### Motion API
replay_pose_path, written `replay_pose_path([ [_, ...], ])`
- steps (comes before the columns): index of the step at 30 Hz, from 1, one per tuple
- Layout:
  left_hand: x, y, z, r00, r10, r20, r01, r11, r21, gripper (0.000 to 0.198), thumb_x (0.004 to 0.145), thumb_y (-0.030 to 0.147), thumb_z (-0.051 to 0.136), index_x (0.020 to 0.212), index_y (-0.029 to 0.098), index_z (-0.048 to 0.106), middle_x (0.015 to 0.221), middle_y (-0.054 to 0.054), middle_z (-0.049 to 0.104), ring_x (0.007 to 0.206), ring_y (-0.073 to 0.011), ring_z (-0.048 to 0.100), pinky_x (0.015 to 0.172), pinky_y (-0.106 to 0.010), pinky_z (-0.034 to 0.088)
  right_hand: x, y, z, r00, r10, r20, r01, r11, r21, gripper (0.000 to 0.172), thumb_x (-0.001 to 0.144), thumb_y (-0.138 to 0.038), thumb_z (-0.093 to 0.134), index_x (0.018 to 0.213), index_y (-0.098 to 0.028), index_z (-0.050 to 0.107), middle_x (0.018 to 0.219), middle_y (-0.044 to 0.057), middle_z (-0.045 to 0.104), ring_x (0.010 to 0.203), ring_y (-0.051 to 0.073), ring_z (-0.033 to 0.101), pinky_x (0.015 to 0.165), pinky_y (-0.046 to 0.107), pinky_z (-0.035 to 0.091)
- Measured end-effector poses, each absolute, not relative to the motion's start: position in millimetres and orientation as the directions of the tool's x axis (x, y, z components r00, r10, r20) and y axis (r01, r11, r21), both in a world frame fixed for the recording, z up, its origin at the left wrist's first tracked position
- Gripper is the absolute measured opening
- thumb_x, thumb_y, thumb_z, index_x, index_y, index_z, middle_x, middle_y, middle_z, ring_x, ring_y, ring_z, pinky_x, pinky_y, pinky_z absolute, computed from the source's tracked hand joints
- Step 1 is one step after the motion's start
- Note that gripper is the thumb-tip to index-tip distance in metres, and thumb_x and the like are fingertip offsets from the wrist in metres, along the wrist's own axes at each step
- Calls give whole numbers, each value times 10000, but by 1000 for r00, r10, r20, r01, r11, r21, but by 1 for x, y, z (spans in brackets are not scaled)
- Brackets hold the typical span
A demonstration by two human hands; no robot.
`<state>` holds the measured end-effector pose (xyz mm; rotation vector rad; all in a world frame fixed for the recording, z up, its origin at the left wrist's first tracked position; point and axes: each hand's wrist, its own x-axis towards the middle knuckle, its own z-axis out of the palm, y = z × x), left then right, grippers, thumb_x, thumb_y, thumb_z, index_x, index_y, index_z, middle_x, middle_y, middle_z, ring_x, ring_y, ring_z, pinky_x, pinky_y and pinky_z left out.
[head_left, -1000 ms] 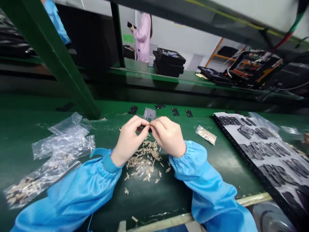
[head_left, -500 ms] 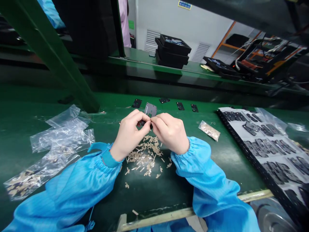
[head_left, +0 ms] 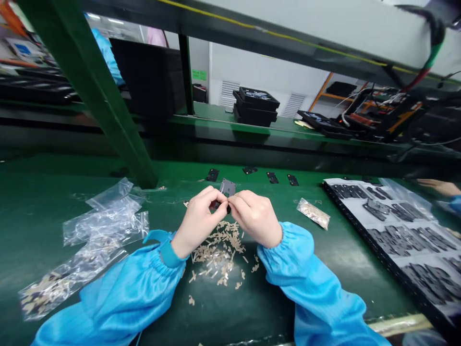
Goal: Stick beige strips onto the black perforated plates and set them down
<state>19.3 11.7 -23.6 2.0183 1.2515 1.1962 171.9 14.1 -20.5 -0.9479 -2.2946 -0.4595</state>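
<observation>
My left hand (head_left: 200, 218) is closed on a thin dark grey plate-like part (head_left: 228, 186), which has cut-outs and stands tilted up behind my fingers. Thumb and fingertips of my right hand (head_left: 256, 218) are pinched together at the lower edge of that part, touching the left fingertips. Whatever lies in the right pinch is too small and hidden to name. Below both hands, small beige die-cut pieces (head_left: 219, 254) are scattered in a loose heap on the green tabletop (head_left: 259, 307). Several black flat parts (head_left: 272, 178) lie in a row beyond my hands.
Clear plastic bags (head_left: 104, 226), some holding beige pieces, lie at left. A small filled bag (head_left: 313, 214) lies right of my hands. Farther right, a black-edged tray (head_left: 363, 242) carries rows of black parts. Another person's hand (head_left: 441, 186) shows beyond it. A green post (head_left: 118, 129) slants at left.
The camera view has tilted up, so the bench sits lower in the picture. My hands keep the same pinch on the part. Another person's hand has appeared at the far right.
</observation>
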Motion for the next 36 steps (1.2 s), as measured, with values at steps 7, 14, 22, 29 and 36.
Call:
replay_pose_path([
  [7, 20, 9, -22, 209, 880, 427, 469, -474, 746, 139, 770, 129, 489, 647, 170, 539, 649, 23, 481, 611, -110, 469, 570, -232, 370, 171, 12, -21, -535, 519, 667, 739, 670, 72, 221, 864, -120, 426, 730, -146, 601, 682, 41, 612, 679, 131, 561, 581, 231, 419],
  [14, 20, 10, -21, 210, 883, 419, 478, -467, 744, 143, 763, 119, 492, 632, 169, 521, 642, 27, 471, 601, -106, 458, 559, -228, 359, 171, 12, -21, -543, 518, 661, 729, 681, 65, 217, 865, -125, 431, 741, -142, 609, 692, 45, 623, 690, 135, 570, 588, 233, 418],
  [22, 21, 8, -22, 202, 877, 435, 495, -475, 728, 141, 761, 117, 487, 635, 169, 525, 647, 25, 471, 613, -108, 462, 570, -228, 362, 169, 12, -23, -507, 531, 679, 757, 650, 56, 226, 848, -123, 434, 702, -151, 605, 660, 34, 611, 650, 131, 549, 556, 236, 384],
  [29, 20, 9, -22, 213, 860, 463, 545, -498, 674, 134, 759, 121, 487, 642, 174, 523, 658, 20, 483, 640, -120, 487, 596, -239, 380, 171, 14, -25, -481, 533, 696, 768, 638, 42, 214, 829, -126, 434, 683, -164, 586, 646, 22, 587, 626, 127, 527, 544, 239, 359],
  [36, 10, 10, -14, 230, 804, 549, 515, -579, 632, 130, 788, 109, 462, 708, 179, 537, 729, -6, 531, 716, -135, 514, 651, -254, 406, 180, 12, -12, -433, 603, 670, 750, 654, -103, 247, 835, -169, 420, 614, -172, 531, 593, 5, 505, 565, 117, 456, 547, 240, 338],
])
